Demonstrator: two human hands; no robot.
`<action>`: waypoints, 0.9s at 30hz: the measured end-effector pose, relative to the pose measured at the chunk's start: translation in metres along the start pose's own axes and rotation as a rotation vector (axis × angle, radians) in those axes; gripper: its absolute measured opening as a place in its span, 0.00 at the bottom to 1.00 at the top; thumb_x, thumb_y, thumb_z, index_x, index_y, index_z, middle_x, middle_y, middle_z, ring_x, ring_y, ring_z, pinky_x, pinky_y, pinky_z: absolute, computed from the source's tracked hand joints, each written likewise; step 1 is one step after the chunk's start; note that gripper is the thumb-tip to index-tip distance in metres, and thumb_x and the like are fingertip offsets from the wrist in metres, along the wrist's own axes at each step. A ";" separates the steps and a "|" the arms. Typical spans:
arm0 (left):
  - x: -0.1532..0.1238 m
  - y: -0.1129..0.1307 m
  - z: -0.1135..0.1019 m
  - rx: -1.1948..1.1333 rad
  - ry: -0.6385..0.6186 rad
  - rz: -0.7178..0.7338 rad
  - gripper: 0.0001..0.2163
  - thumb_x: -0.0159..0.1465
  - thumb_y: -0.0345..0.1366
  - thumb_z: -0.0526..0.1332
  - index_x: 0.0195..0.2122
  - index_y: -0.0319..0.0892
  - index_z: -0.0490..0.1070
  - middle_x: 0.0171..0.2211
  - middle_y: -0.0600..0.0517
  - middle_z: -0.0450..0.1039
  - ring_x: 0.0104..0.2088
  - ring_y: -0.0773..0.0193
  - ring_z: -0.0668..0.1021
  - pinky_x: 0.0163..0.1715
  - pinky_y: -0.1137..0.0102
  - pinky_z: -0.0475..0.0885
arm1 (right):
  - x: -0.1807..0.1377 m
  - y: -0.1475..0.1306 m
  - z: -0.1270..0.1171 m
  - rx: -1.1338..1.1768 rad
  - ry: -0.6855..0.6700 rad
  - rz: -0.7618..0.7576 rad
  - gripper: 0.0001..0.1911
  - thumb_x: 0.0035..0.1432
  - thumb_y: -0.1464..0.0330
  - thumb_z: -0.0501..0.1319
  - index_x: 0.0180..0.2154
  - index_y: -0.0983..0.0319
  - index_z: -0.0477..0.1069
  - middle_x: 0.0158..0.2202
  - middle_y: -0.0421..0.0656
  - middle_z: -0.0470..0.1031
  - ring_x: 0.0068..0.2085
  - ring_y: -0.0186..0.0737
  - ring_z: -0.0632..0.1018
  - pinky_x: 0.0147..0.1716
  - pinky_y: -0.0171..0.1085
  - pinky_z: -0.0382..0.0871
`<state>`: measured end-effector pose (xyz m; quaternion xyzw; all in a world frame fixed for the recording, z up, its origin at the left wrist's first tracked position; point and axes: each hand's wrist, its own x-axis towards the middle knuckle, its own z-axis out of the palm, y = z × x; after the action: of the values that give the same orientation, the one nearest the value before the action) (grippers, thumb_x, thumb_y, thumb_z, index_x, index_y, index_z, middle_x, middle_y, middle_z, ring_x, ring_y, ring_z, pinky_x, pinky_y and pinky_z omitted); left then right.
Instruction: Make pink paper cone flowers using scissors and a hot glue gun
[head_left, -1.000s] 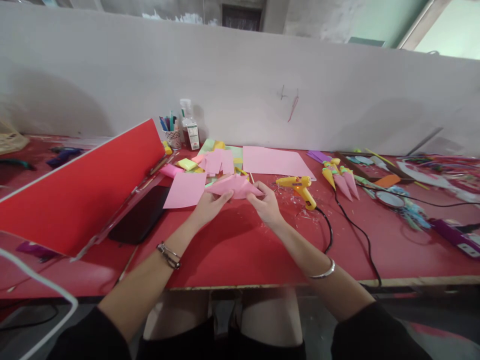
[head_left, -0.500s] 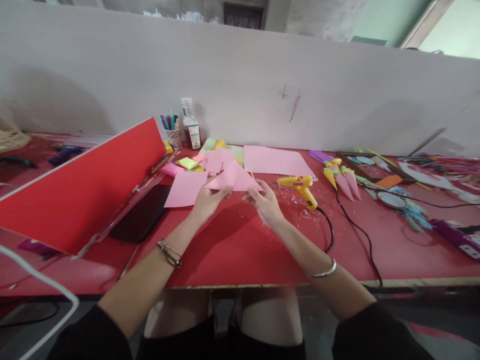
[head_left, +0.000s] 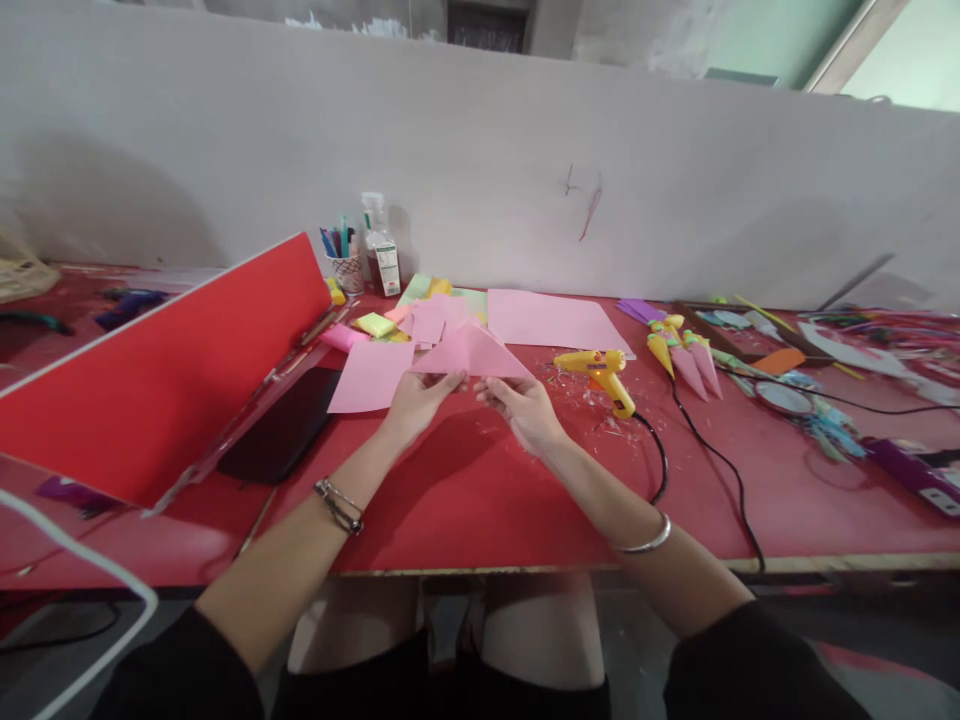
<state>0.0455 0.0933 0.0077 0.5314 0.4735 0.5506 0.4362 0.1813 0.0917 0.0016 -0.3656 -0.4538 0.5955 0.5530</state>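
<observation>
Pink paper triangle, folded, held up just above the red table, apex pointing away, long edge toward the body. Pinched along that lower edge by both hands: left hand closed on the left part of the edge, fingers curled under; right hand closed on the right part, thumb on top. Wrists both with bracelets. Flat pink square sheet lying just left of the triangle, partly under the left hand's fingertips. Behind, a heap of pink, yellow and green paper scraps and a larger pink sheet flat on the table. Yellow glue gun just right of the right hand, black cord trailing toward the table edge. Further right, pink and yellow paper cones. Cup of pens and a small bottle against the white wall. Red board tilted at left, over a dark tablet.
</observation>
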 end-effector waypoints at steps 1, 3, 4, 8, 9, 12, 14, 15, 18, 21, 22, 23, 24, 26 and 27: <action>0.000 0.000 0.000 0.017 -0.010 0.011 0.08 0.50 0.38 0.61 0.22 0.38 0.69 0.22 0.51 0.74 0.25 0.67 0.75 0.20 0.76 0.66 | 0.000 0.000 0.000 -0.014 0.004 -0.009 0.11 0.34 0.62 0.66 0.21 0.62 0.71 0.21 0.38 0.73 0.22 0.29 0.72 0.28 0.33 0.68; 0.000 -0.001 0.000 0.044 -0.029 0.036 0.08 0.50 0.38 0.61 0.22 0.38 0.69 0.21 0.51 0.74 0.24 0.67 0.75 0.21 0.76 0.67 | 0.000 0.000 0.000 -0.035 0.018 -0.024 0.11 0.34 0.62 0.66 0.21 0.62 0.71 0.20 0.38 0.73 0.22 0.29 0.72 0.28 0.33 0.68; 0.000 -0.001 -0.001 0.056 -0.039 0.052 0.08 0.50 0.38 0.61 0.21 0.38 0.69 0.21 0.51 0.73 0.24 0.67 0.75 0.21 0.75 0.67 | 0.000 0.000 0.000 -0.044 0.027 -0.030 0.10 0.34 0.63 0.66 0.21 0.62 0.71 0.20 0.37 0.73 0.22 0.29 0.71 0.28 0.33 0.68; 0.000 -0.002 -0.001 0.088 -0.071 0.123 0.09 0.50 0.37 0.60 0.17 0.39 0.67 0.18 0.52 0.72 0.23 0.67 0.74 0.25 0.75 0.69 | 0.002 0.000 0.000 -0.110 0.052 -0.066 0.09 0.35 0.64 0.65 0.21 0.62 0.71 0.19 0.37 0.71 0.21 0.29 0.70 0.26 0.33 0.67; -0.001 -0.002 -0.001 0.095 -0.076 0.139 0.09 0.51 0.36 0.60 0.17 0.39 0.67 0.18 0.53 0.72 0.23 0.68 0.74 0.26 0.74 0.69 | 0.002 0.000 0.000 -0.135 0.060 -0.081 0.08 0.35 0.65 0.64 0.21 0.62 0.70 0.19 0.37 0.71 0.21 0.29 0.69 0.26 0.33 0.67; -0.002 -0.002 -0.001 0.126 -0.085 0.173 0.09 0.51 0.36 0.60 0.16 0.39 0.66 0.17 0.53 0.70 0.22 0.68 0.73 0.26 0.74 0.68 | 0.003 0.001 -0.001 -0.218 0.084 -0.135 0.06 0.37 0.66 0.63 0.20 0.62 0.70 0.18 0.36 0.69 0.20 0.29 0.68 0.24 0.33 0.65; -0.002 -0.002 -0.002 0.148 -0.094 0.187 0.09 0.51 0.36 0.59 0.17 0.39 0.66 0.17 0.54 0.70 0.22 0.68 0.72 0.25 0.74 0.68 | 0.004 0.001 -0.002 -0.271 0.078 -0.168 0.06 0.38 0.66 0.62 0.20 0.62 0.70 0.17 0.36 0.68 0.20 0.29 0.67 0.23 0.32 0.64; -0.002 -0.001 -0.003 0.161 -0.102 0.193 0.09 0.51 0.36 0.59 0.16 0.39 0.66 0.17 0.54 0.69 0.22 0.68 0.72 0.25 0.74 0.67 | 0.004 0.001 -0.002 -0.295 0.067 -0.186 0.06 0.39 0.66 0.61 0.20 0.62 0.69 0.17 0.36 0.68 0.21 0.30 0.68 0.24 0.33 0.64; -0.002 -0.001 -0.004 0.217 -0.142 0.202 0.10 0.52 0.36 0.58 0.16 0.39 0.65 0.16 0.54 0.68 0.20 0.69 0.71 0.24 0.74 0.66 | 0.004 0.001 -0.004 -0.365 0.000 -0.256 0.06 0.42 0.65 0.60 0.22 0.62 0.70 0.21 0.38 0.71 0.26 0.33 0.71 0.27 0.34 0.65; -0.001 -0.001 -0.004 0.258 -0.156 0.205 0.09 0.52 0.35 0.57 0.16 0.40 0.64 0.15 0.55 0.66 0.19 0.69 0.69 0.23 0.74 0.65 | 0.003 0.000 -0.005 -0.432 -0.065 -0.300 0.07 0.45 0.65 0.58 0.24 0.62 0.70 0.26 0.41 0.73 0.31 0.36 0.73 0.30 0.35 0.66; -0.001 -0.001 -0.004 0.261 -0.154 0.214 0.08 0.52 0.34 0.57 0.17 0.40 0.64 0.15 0.55 0.65 0.19 0.70 0.69 0.23 0.74 0.65 | 0.003 0.000 -0.005 -0.453 -0.072 -0.300 0.07 0.46 0.65 0.58 0.24 0.62 0.70 0.26 0.41 0.73 0.30 0.36 0.73 0.30 0.35 0.66; -0.001 -0.001 -0.003 0.260 -0.157 0.227 0.08 0.52 0.34 0.57 0.18 0.40 0.64 0.16 0.56 0.65 0.19 0.70 0.68 0.23 0.75 0.64 | 0.003 -0.001 -0.005 -0.468 -0.073 -0.295 0.07 0.46 0.65 0.58 0.24 0.62 0.70 0.26 0.41 0.73 0.30 0.36 0.73 0.29 0.35 0.66; -0.001 -0.002 -0.003 0.257 -0.168 0.240 0.07 0.52 0.34 0.57 0.18 0.40 0.63 0.16 0.56 0.64 0.20 0.71 0.67 0.23 0.75 0.64 | 0.002 -0.001 -0.005 -0.476 -0.075 -0.288 0.07 0.45 0.65 0.58 0.24 0.63 0.70 0.25 0.41 0.73 0.29 0.36 0.73 0.29 0.34 0.66; -0.001 -0.003 -0.003 0.240 -0.204 0.262 0.07 0.53 0.34 0.56 0.20 0.40 0.63 0.17 0.57 0.62 0.20 0.72 0.66 0.23 0.75 0.63 | 0.002 -0.001 -0.004 -0.475 -0.095 -0.269 0.07 0.44 0.65 0.59 0.25 0.63 0.69 0.24 0.40 0.72 0.27 0.34 0.72 0.27 0.33 0.65; -0.001 -0.004 -0.003 0.231 -0.225 0.269 0.06 0.54 0.35 0.56 0.21 0.40 0.63 0.18 0.57 0.62 0.20 0.72 0.66 0.24 0.75 0.63 | 0.002 -0.001 -0.004 -0.468 -0.110 -0.261 0.07 0.43 0.65 0.59 0.25 0.63 0.69 0.24 0.40 0.72 0.27 0.34 0.72 0.25 0.32 0.64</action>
<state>0.0429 0.0929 0.0036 0.6945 0.4063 0.4832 0.3452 0.1847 0.0940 0.0011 -0.3889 -0.6517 0.4171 0.5001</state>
